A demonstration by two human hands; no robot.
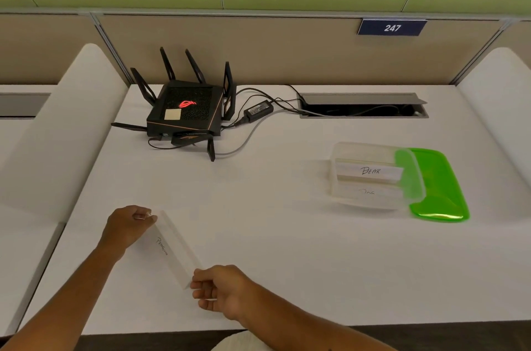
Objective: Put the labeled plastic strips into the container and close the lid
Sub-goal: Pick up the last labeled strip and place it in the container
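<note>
Strip marked PENGUIN (169,250) lies lower left of centre in the frame, running diagonally on or just above the white worktop (258,207); whether it has left the surface is not clear. Your left hand (129,224) pinches its far end between thumb and fingertips; your right hand (221,290) pinches the near end the same way. Both grips are closed on the strip, not spread.

Clear container (370,175) sits at right of the frame, well apart from the strip. Strip marked BEAR (370,171) is already inside, with another below it whose writing is too faint to read. Green lid (439,186) lies at the container's right side, partly under or against it; still off.

Risks from here:
- Strip is pale and near-transparent against the white surface. Its edges are hard to read, so a shallow pinch at either end could slip on the lift.
- Long carry to the right. Letting go with one hand leaves the strip hanging from one end and liable to swing.
- Strip looks about as long as the container; entering skewed may catch the rim or ride up on BEAR.
- Any strip left proud would likely stop the lid seating.
</note>
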